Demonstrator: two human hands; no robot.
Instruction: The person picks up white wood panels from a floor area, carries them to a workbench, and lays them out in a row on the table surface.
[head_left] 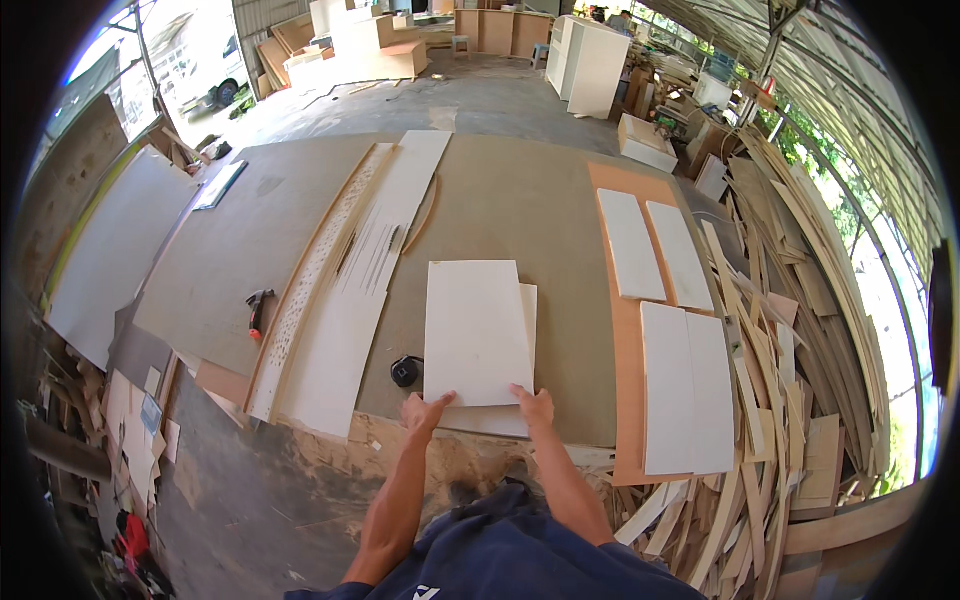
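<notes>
A white rectangular board [474, 335] lies over a second white board [529, 315], whose edge shows on the right and near sides. My left hand [428, 410] grips the upper board at its near left corner, thumb on top. At the near right corner my right hand [534, 404] holds the same board, its thumb also on the top face. The fingers of both hands are hidden beneath the edge. Just left of the board, by my left hand, sits a black tape measure [405, 371].
On the worktable [560, 230] lie a perforated wooden strip [325, 270], a long white panel [345, 350] and a hammer [258, 312]. Several white panels [683, 390] rest on an orange-brown sheet [628, 400] at right. Scrap wood strips [745, 500] pile up beyond it.
</notes>
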